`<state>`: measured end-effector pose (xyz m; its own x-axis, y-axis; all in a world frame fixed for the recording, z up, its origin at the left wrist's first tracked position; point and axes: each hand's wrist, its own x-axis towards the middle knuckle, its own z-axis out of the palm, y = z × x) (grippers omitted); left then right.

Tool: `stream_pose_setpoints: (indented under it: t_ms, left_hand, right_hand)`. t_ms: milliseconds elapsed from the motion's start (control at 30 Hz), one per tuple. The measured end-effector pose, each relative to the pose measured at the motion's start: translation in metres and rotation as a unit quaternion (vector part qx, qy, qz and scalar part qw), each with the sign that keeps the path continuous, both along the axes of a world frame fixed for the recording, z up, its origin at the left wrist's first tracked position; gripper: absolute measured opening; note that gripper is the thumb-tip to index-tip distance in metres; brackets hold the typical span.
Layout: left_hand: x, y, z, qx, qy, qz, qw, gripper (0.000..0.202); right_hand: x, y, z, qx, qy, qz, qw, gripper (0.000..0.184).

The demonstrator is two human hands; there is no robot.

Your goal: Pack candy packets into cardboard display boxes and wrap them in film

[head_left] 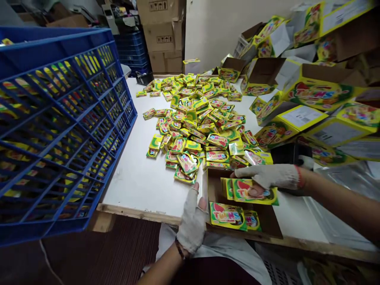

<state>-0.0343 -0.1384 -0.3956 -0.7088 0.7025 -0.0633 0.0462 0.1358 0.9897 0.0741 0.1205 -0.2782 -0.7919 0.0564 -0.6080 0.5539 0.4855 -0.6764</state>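
In my right hand (268,177) is a short row of flat TWINS packets (243,190), yellow and green with a melon picture. That hand wears a whitish glove with bare fingertips, and its thumb presses on the front packet. Below it stands an open cardboard box (216,182), brown inside, and the held packets are at its opening. More TWINS packets (227,215) stand inside at the near side. My left hand (192,221), gloved the same way, is at the box's left side with thumb and forefinger apart. Whether it touches the wall I cannot tell.
A large pile of small TWINS packs (202,118) covers the middle of the white table (130,174). To the left stands a tall blue crate (68,118) full of packs. Printed boxes (323,93) are heaped at right. Brown cartons (164,39) are stacked behind.
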Motion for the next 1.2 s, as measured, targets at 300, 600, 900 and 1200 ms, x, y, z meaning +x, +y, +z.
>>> stream_pose_setpoints:
  t_ms: [300, 600, 900, 1200]
  left_hand:
    - [0.023, 0.021, -0.003, -0.037, -0.020, -0.034, 0.999, 0.071]
    - [0.022, 0.012, -0.015, -0.053, 0.013, -0.077, 0.996, 0.069]
    - [-0.077, 0.051, 0.022, -0.176, 0.408, 0.041, 0.895, 0.074]
    - [-0.097, 0.086, 0.032, -0.311, 0.412, 0.092, 0.852, 0.074]
  right_hand:
    - [-0.036, -0.035, -0.077, -0.176, 0.042, -0.010, 0.983, 0.064]
    - [-0.039, -0.041, -0.079, -0.008, 0.056, 0.051, 0.997, 0.046]
    - [-0.047, -0.048, -0.066, 0.142, 0.046, 0.100, 0.984, 0.067]
    - [-0.032, -0.033, -0.036, 0.171, 0.154, 0.010, 0.973, 0.045]
